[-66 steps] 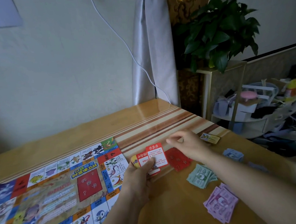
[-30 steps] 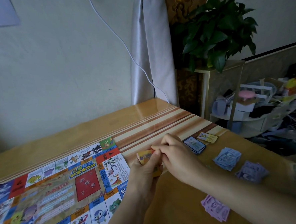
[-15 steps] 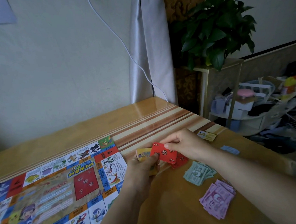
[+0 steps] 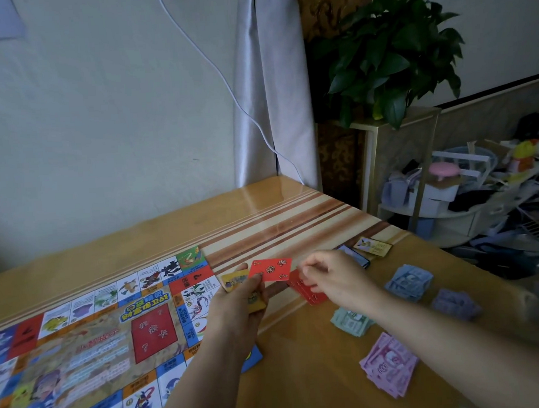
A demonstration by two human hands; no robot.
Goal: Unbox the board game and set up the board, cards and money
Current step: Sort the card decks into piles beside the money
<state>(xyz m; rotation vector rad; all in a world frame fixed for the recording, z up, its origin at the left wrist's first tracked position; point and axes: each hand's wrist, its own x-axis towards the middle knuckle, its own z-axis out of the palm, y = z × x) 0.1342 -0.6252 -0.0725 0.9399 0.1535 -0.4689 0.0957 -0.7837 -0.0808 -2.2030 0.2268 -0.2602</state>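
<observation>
Grasping card stack [image 4: 267,270] in left hand [image 4: 233,307] fingers; right hand [image 4: 332,278] fingers: cannot tell

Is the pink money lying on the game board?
No, the pink money lies on the wooden table, apart from the game board.

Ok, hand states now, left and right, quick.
Left hand: holds the yellow cards, thumb pinching a red card on top.
Right hand: fingers curled at the red pile; grip cannot be told.

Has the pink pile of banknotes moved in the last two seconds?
No. The pink banknotes sit where they were, just this side of the green banknotes.
</observation>
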